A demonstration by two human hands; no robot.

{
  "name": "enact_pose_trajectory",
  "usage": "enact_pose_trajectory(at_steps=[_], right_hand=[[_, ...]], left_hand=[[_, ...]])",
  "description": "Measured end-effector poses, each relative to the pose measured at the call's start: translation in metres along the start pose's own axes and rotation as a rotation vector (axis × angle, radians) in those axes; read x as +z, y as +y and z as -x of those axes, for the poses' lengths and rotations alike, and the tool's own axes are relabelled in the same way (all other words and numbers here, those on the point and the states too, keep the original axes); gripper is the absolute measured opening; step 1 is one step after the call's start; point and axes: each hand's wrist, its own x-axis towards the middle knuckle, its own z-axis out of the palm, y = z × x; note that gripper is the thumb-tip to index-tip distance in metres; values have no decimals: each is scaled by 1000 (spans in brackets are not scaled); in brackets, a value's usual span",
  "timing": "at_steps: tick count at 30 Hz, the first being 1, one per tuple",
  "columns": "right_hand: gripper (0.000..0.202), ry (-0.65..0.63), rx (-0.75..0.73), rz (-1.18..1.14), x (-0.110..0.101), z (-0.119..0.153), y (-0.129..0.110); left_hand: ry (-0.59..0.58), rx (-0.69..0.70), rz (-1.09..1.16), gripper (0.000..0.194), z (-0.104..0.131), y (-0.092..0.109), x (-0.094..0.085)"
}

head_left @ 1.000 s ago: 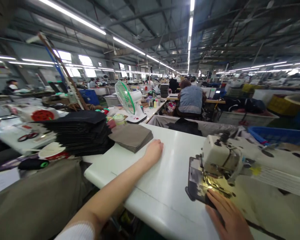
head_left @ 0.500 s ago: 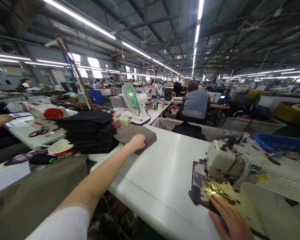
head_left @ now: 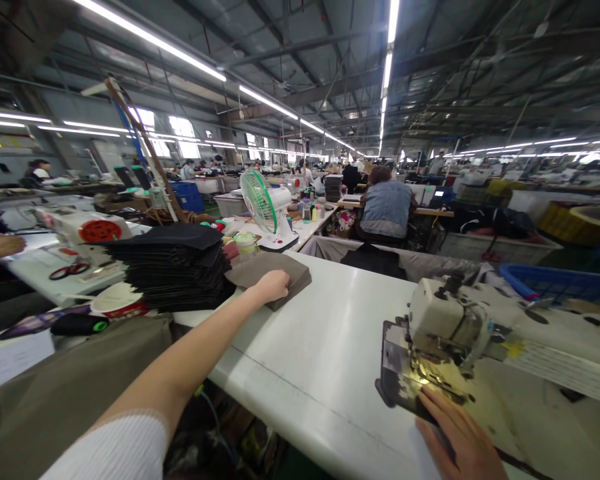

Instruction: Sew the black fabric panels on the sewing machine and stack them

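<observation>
My left hand [head_left: 274, 287] rests on a small stack of grey-brown fabric pieces [head_left: 250, 270] on the white table [head_left: 325, 333], its fingers curled at the stack's right side; whether they pinch a piece is hidden. A tall pile of black fabric pieces [head_left: 173, 267] stands left of that stack. At the lower right, my right hand [head_left: 460, 433] lies at the front edge of the sewing machine [head_left: 445, 320], fingers extended near its lit metal plate, with nothing visible in them.
Behind the stacks stands a green and white fan [head_left: 263, 203]. A bin with grey lining [head_left: 325, 247] borders the table's far side. Another person's hand [head_left: 0, 247] shows at the far left, near a second machine [head_left: 80, 227]. A seated person in denim [head_left: 387, 210] faces away.
The view has shifted slightly, so most things sit a little farther left. Both my hands keep nearly the same places on the stack and at the machine.
</observation>
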Motion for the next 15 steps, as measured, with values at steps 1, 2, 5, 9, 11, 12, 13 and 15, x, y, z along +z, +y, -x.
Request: enact_pose_trajectory(at_steps=[1, 2, 5, 9, 11, 12, 13, 15], right_hand=[[38, -1, -2, 0, 0, 0, 0], [38, -3, -3, 0, 0, 0, 0], [38, 5, 0, 0, 0, 2, 0], [40, 7, 19, -12, -1, 2, -1], [39, -5, 38, -30, -1, 2, -2], [39, -8, 54, -42, -1, 3, -3], [39, -13, 78, -54, -1, 3, -4], [38, -29, 140, -83, -1, 2, -6]], left_hand=[[6, -5, 24, 33, -1, -1, 0], [9, -11, 52, 33, -2, -4, 0], [12, -24, 150, 33, -2, -16, -4], [59, -55, 256, 33, 0, -27, -9], [104, -69, 276, 32, 3, -26, -14], [134, -71, 276, 32, 4, -23, -17], [168, -67, 269, 30, 6, -18, -21], [249, -35, 238, 20, 11, -1, -26]])
